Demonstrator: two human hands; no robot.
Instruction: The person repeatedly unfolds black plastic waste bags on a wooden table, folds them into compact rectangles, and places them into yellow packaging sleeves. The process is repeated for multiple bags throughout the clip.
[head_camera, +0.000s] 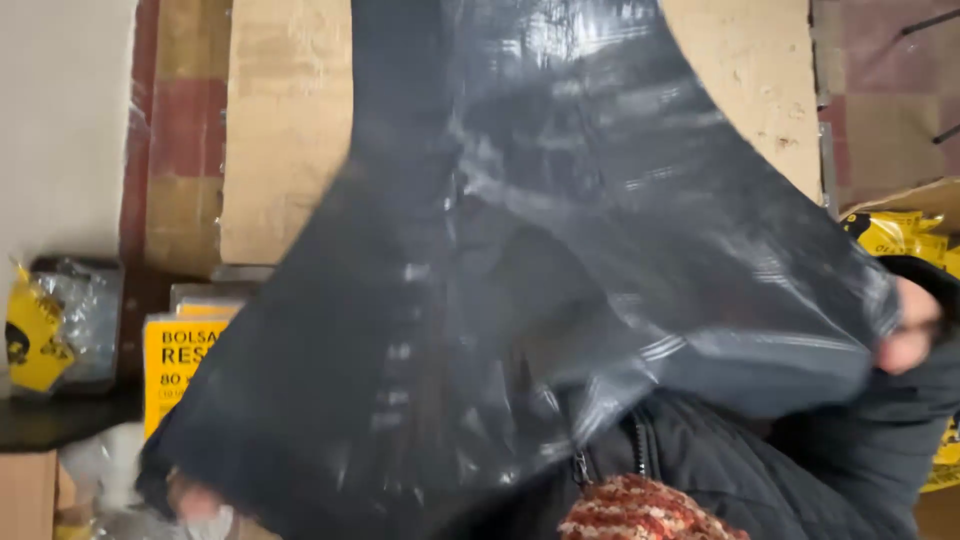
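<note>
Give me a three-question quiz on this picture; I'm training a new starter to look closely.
1. True or false: the black plastic bag is held by both hands.
2. Which hand grips the bag's upper corner: A left, B right?
3. What colour are the packs behind the bag, low on the left side?

Key: 1 true, the left hand holds a lower corner; 2 B; 3 yellow.

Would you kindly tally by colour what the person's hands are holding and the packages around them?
Black: 1, the plastic bag, stretched between left hand and right hand.
Yellow: 3, a boxed pack, a clear wrapped pack at left, and a bundle of packs at right.
Total: 4
</note>
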